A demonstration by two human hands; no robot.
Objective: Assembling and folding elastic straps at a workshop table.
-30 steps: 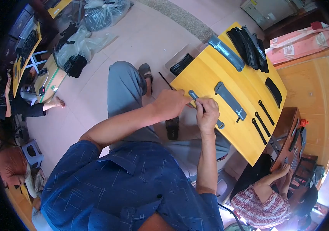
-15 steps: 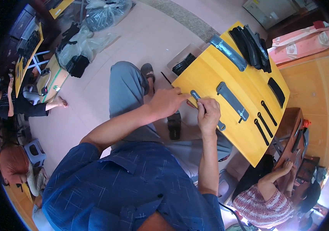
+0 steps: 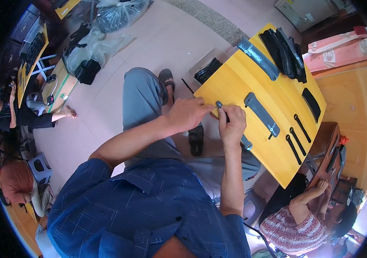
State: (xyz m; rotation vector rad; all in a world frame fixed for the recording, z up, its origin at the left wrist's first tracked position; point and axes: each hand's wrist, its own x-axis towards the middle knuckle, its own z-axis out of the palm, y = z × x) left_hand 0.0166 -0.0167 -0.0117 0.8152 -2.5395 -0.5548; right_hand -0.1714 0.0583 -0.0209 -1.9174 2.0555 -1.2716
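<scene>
At the near left corner of the yellow table [image 3: 273, 165], my right hand [image 3: 233, 124] pinches a dark grey flat strap with rounded ends [image 3: 246, 143], its middle hidden under the fingers. My left hand [image 3: 187, 114] is closed at the strap's upper end, thumb and finger pressed together; what lies between them is too small to make out. A similar wider grey strap piece [image 3: 262, 115] with black tabs lies just right of my right hand. Farther right rest three narrow black straps with looped ends [image 3: 294, 149] and a black curved strip [image 3: 311, 105].
At the table's far end lie a shiny plastic-wrapped packet [image 3: 258, 59] and a pile of black straps [image 3: 282, 53]. A clear bin of black pieces [image 3: 208, 70] stands beyond the left edge. Plastic bags [image 3: 93, 49] sit on the floor. A co-worker [image 3: 295, 228] sits at lower right.
The strap in my right hand has tilted, showing less of its upper face. My right fingers have shifted slightly up and left; my left hand stays beside its end.
</scene>
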